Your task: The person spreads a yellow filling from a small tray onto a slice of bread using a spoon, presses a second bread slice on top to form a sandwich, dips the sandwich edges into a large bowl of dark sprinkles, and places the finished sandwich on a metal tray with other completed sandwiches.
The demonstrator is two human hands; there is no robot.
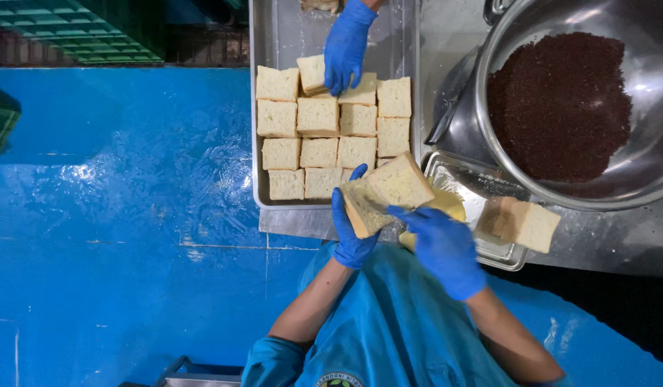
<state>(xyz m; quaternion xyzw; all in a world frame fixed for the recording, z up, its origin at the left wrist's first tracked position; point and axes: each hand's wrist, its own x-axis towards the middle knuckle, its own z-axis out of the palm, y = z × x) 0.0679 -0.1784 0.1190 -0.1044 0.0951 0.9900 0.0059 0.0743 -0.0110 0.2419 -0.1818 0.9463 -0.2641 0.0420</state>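
Note:
My left hand [350,229], in a blue glove, holds a stack of white bread slices [385,193] from below. My right hand [440,242], also gloved in blue, rests its fingers on the lower edge of that stack, over a small metal pan of yellow spread [450,204]. Whether the right hand holds a tool is hidden. Just beyond my hands lies a metal tray [274,29] filled with rows of square bread slices [319,147].
Another person's blue-gloved hand [346,44] reaches from the top and grips a slice [311,73] on the tray. A large steel bowl of dark brown sprinkles [561,104] stands at right. More bread [526,223] sits on the small pan's right end. Blue floor lies at left.

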